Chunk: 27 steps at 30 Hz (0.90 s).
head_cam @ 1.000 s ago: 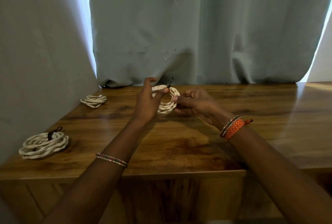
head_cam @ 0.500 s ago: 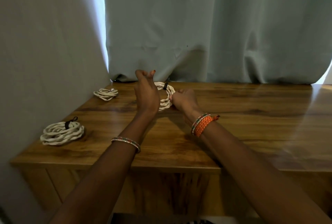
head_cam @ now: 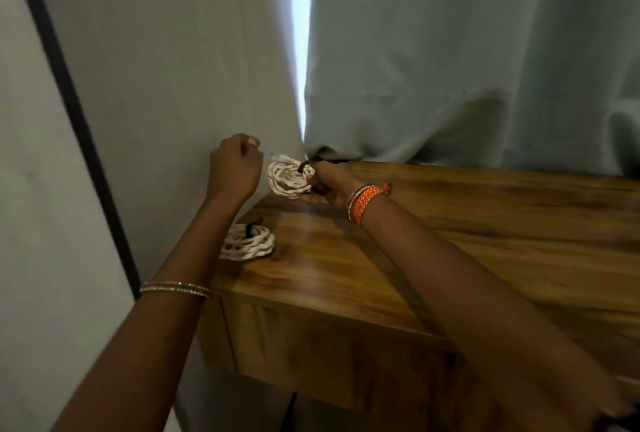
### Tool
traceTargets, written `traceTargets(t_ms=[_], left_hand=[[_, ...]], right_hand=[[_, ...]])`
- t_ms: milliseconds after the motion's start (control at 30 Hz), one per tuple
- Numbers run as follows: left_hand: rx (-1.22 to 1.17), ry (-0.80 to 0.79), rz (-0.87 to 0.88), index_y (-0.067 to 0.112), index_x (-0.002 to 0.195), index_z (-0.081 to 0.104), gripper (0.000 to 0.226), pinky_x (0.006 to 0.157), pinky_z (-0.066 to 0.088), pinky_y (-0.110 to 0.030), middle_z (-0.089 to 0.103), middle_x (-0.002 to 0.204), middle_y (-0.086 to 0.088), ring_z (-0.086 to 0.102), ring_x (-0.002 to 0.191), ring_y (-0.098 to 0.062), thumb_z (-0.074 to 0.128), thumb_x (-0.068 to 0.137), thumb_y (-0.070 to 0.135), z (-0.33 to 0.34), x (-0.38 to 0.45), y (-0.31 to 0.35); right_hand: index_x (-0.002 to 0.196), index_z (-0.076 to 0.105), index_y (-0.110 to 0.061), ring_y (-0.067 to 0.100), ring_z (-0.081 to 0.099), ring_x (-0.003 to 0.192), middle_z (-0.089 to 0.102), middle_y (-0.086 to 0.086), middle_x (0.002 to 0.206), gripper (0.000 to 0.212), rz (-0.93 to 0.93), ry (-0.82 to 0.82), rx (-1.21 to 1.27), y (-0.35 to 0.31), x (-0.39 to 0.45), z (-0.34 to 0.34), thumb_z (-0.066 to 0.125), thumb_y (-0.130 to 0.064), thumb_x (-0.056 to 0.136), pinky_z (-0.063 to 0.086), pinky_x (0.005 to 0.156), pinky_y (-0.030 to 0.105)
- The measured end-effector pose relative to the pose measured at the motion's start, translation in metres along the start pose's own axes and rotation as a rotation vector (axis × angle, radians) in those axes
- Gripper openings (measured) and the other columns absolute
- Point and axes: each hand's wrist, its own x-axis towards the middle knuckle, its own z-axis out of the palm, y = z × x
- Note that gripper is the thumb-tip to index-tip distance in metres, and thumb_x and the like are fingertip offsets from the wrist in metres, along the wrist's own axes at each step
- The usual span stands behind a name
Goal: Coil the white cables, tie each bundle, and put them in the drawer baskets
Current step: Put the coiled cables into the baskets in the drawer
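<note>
Two hands: left hand [head_cam: 234, 172] has let go, fingers curled empty; right hand [head_cam: 327, 182] pinches coil [head_cam: 289, 179].
Tie [head_cam: 302, 166]: now wrapped; bundle ready for drawer.

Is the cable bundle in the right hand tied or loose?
Tied. A dark tie wraps the coiled cable bundle, and the right hand holds it by that side. The left hand has no grip on it.

I see the right hand [head_cam: 327, 184] pinching a coiled white cable bundle [head_cam: 289, 179] with a dark tie [head_cam: 302, 167], held above the wooden table [head_cam: 450, 224] at its 10 o'clock corner. Left hand [head_cam: 235, 170] at the bundle's 9 o'clock, fingers curled, apart from it. Second tied bundle [head_cam: 249, 244] lies at the table's 8 o'clock edge. Curtain [head_cam: 450, 51] at 12.
</note>
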Motion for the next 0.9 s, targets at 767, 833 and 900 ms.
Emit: traceTargets(t_ms=[767, 833, 900], left_hand=[[0.847, -0.572, 0.342, 0.017, 0.109, 0.054, 0.032, 0.11, 0.012, -0.036, 0.059, 0.11, -0.005, 0.045, 0.119, -0.024, 0.05, 0.089, 0.042, -0.041, -0.078, -0.039], [0.807, -0.516, 0.409, 0.017, 0.103, 0.055, 0.028, 0.113, 0.003, -0.039, 0.062, 0.1, -0.003, 0.049, 0.113, -0.021, 0.043, 0.091, 0.039, -0.038, -0.077, -0.039], [0.781, -0.44, 0.47, 0.014, 0.102, 0.055, 0.036, 0.112, 0.004, -0.039, 0.062, 0.1, -0.005, 0.051, 0.109, -0.023, 0.035, 0.089, 0.042, -0.033, -0.069, -0.038]], right_hand=[[0.11, 0.054, -0.005, 0.031, 0.054, 0.104, 0.058, 0.015, 0.113, 0.031, -0.455, 0.276, -0.758, 0.038, 0.031, -0.013, 0.059, -0.008, 0.08, 0.044, 0.078, 0.034], [0.118, 0.052, -0.004, 0.031, 0.05, 0.11, 0.056, 0.016, 0.118, 0.036, -0.572, 0.243, -0.917, 0.042, 0.04, -0.018, 0.055, -0.006, 0.083, 0.039, 0.081, 0.03], [0.134, 0.043, -0.003, 0.031, 0.041, 0.126, 0.047, 0.017, 0.135, 0.047, -0.655, 0.169, -1.082, 0.044, 0.051, -0.022, 0.051, -0.006, 0.087, 0.035, 0.098, 0.032]])
